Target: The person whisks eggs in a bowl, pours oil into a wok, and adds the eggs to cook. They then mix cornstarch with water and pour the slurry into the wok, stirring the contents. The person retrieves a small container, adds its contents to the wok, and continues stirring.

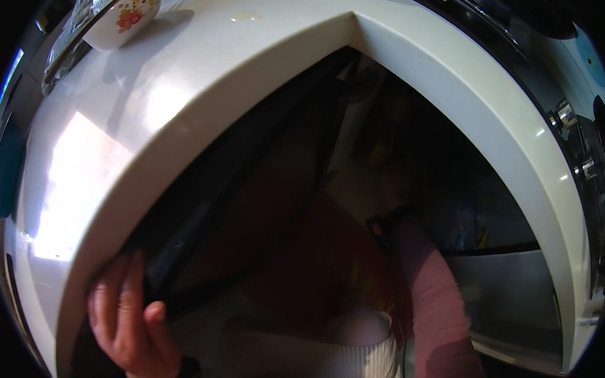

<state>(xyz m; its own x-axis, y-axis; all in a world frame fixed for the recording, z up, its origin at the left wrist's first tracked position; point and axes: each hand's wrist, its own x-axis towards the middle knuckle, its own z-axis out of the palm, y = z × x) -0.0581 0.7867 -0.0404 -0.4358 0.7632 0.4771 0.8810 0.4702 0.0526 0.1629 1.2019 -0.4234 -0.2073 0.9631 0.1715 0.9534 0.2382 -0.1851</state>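
Note:
My left hand [134, 324] is at the lower left, its fingers against the dark cabinet front [176, 244] just under the lip of the pale countertop [144, 175]. Its thumb stands apart from the fingers, and the fingertips are in shadow. My right arm, in a pink sleeve [439, 319] with a dark band at the wrist [385, 226], reaches down into the dark space below the counter corner. In that shadow my right hand [397, 186] shows only dimly, so what it holds or touches cannot be made out. Near it are dim, unclear shapes.
A white bowl with a printed flower pattern [121, 23] stands on the left counter, with clear plastic [77, 23] by it. A small wet patch [246, 16] lies farther back. Black stove-like equipment with metal knobs [563, 115] lines the right counter. Below it is a grey panel [512, 297].

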